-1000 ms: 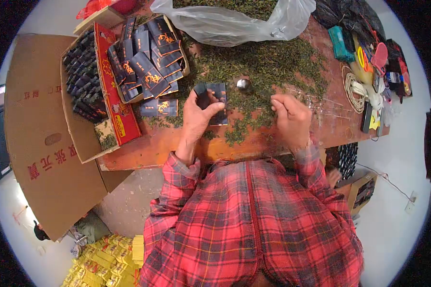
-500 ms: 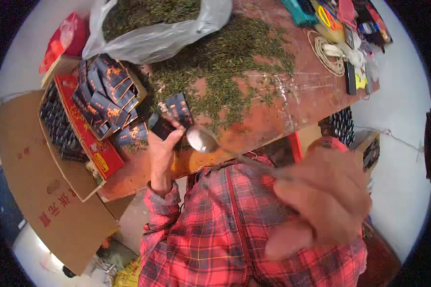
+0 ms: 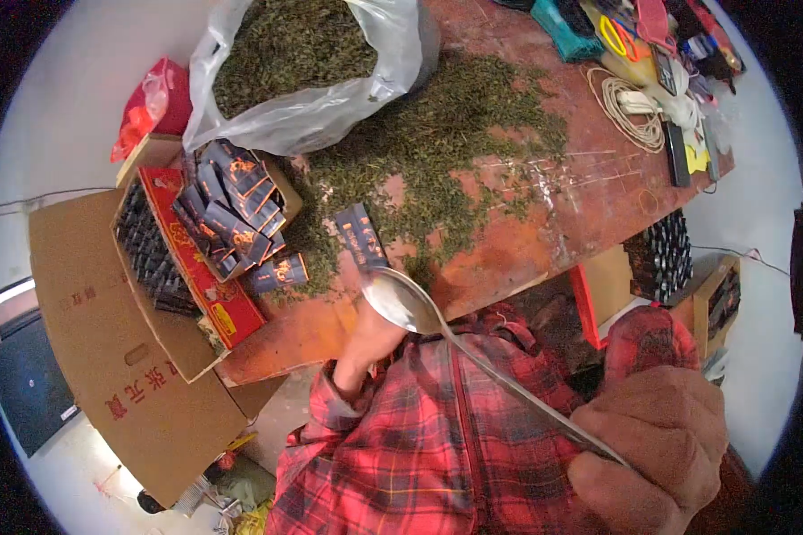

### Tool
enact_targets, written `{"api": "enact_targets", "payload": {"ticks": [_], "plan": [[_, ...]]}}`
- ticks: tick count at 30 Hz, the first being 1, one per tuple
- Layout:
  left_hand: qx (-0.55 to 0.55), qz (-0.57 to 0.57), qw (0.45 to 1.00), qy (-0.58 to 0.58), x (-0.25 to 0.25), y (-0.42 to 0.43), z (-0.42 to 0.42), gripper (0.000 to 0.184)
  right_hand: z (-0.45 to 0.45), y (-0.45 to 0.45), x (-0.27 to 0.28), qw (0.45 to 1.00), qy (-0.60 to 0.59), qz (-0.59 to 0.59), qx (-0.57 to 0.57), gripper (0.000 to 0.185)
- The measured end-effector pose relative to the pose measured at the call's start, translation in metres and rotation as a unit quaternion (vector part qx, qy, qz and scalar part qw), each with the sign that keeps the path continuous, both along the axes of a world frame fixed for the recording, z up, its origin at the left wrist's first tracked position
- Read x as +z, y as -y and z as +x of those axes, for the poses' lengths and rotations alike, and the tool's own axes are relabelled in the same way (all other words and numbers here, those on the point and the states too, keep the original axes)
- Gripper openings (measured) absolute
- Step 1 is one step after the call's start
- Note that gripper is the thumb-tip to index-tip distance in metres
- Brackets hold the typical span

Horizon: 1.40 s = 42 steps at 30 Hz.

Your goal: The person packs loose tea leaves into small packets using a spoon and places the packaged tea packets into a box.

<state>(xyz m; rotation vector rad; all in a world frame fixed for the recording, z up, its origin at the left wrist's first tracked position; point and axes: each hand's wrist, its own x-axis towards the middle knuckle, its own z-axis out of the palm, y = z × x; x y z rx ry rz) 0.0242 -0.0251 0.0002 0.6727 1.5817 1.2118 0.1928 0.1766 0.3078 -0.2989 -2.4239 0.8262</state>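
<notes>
Held so far from its bowl, the spoon [image 3: 410, 305] could swing and knock the left grip [image 3: 372, 339] if the right grip [image 3: 656, 439], closed around its handle, twisted. The bowl lies beyond the right grip, overlapping the left in view; whether the left is spread or pinching something, I cannot tell. The spoon looks metallic, shiny-bowled, slender-handled.

Noted from where I stand: at two o'clock on the table [image 3: 589, 201], a coiled pale cord [image 3: 633, 105]; at one, a teal basket [image 3: 567, 37]; at ten, a red bag [image 3: 175, 94].
</notes>
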Motion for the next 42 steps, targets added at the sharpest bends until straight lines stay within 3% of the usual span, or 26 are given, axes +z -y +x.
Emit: {"api": "enact_targets", "payload": {"ticks": [2,4,5,8,9,11,14,16,18,19,21,24,27,30,32,34,36,39,41,42], "plan": [[-0.007,0.017,0.999,0.048,-0.006,0.008,0.018,0.053,0.000,-0.001,0.004,1.000,0.005,0.005,0.001,0.023],[0.001,0.039,0.981,0.192,0.032,-0.001,0.024,0.052,0.003,-0.002,0.007,1.000,0.013,0.012,0.000,0.023],[-0.016,0.041,0.988,0.146,0.030,0.001,0.027,0.053,0.004,-0.002,0.009,1.000,0.017,0.011,-0.004,0.024],[0.013,0.045,0.980,0.192,0.036,0.005,0.026,0.057,-0.002,0.009,0.014,0.998,0.042,-0.014,-0.054,0.016],[0.011,0.026,0.987,0.158,0.047,0.003,0.026,0.059,-0.002,0.008,0.013,0.998,0.034,-0.023,-0.048,0.015],[-0.045,0.009,0.995,0.090,0.049,0.003,0.024,0.085,-0.002,0.011,0.013,0.998,0.031,-0.034,-0.042,0.014],[-0.119,0.009,0.993,0.003,0.043,0.003,0.019,0.104,-0.002,0.013,0.017,0.998,0.031,-0.032,-0.035,0.015],[-0.138,0.009,0.990,0.006,0.039,0.008,0.017,0.104,0.002,0.013,0.015,0.999,0.022,-0.024,-0.025,0.015],[-0.132,-0.005,0.991,0.029,0.032,0.016,0.023,0.083,0.000,0.015,0.017,0.999,0.020,-0.018,-0.027,0.015],[-0.114,-0.021,0.992,0.045,0.027,0.023,0.026,0.061,0.002,0.015,0.011,1.000,-0.013,-0.006,-0.020,0.017],[-0.087,-0.019,0.993,0.075,0.035,0.023,0.022,0.045,0.011,0.015,-0.018,0.994,-0.109,0.030,0.005,0.033],[-0.065,0.010,0.989,0.135,0.052,0.017,0.024,0.056,0.010,0.006,-0.019,0.983,-0.171,0.062,0.020,0.049],[-0.094,0.007,0.982,0.165,0.056,0.020,0.020,0.076,0.009,0.014,0.013,0.997,-0.071,0.026,-0.017,0.023],[-0.095,0.028,0.982,0.159,0.068,0.015,0.018,0.088,0.015,0.016,0.017,0.999,-0.037,0.006,-0.015,0.013],[-0.107,0.037,0.983,0.146,0.059,0.015,0.012,0.090,0.015,0.015,0.015,0.998,-0.067,0.012,-0.017,0.013],[-0.088,0.042,0.966,0.238,0.061,0.014,0.012,0.090,0.012,0.017,0.008,0.994,-0.102,0.017,-0.026,0.012],[-0.112,0.017,0.973,0.202,0.065,0.013,0.005,0.085,0.014,0.013,0.005,0.993,-0.114,0.025,-0.004,0.012],[-0.128,0.002,0.976,0.176,0.070,0.012,0.003,0.077,0.012,-0.017,-0.020,0.958,-0.219,0.164,0.090,0.037],[-0.180,-0.021,0.980,0.084,0.074,0.012,0.001,0.076,0.011,-0.015,-0.024,0.949,-0.239,0.196,0.069,0.046],[-0.197,-0.034,0.978,0.064,0.080,0.010,0.000,0.075,0.010,0.000,-0.018,0.965,-0.208,0.162,0.010,0.040]]}}
